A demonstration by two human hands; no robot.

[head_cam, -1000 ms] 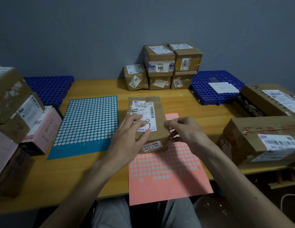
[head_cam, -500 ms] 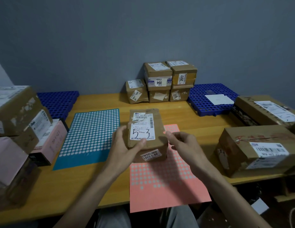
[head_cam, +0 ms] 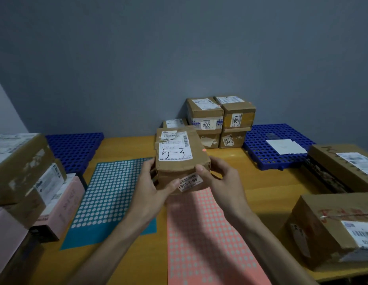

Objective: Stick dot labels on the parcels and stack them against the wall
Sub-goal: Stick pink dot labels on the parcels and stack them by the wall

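A small brown parcel (head_cam: pixel 180 163) with a white label marked "5-3" is lifted off the table, held between both hands. My left hand (head_cam: pixel 152 186) grips its left side and my right hand (head_cam: pixel 219 177) grips its right side. A small pink dot (head_cam: pixel 204 150) sits on the parcel's top right edge. Below the parcel lie a pink dot-label sheet (head_cam: pixel 203 239) and, to the left, a blue dot-label sheet (head_cam: pixel 111 198). Several stacked parcels (head_cam: pixel 218 120) stand against the grey wall behind.
Large cartons and pink boxes (head_cam: pixel 24 182) crowd the table's left edge. Two brown cartons (head_cam: pixel 333 225) sit at the right. Blue perforated mats (head_cam: pixel 275 145) lie at the back left and right, the right one bearing a white paper.
The parcel lay on the pink sheet with both hands on its top. Both hands have since gripped its sides and lifted it up, away from me.
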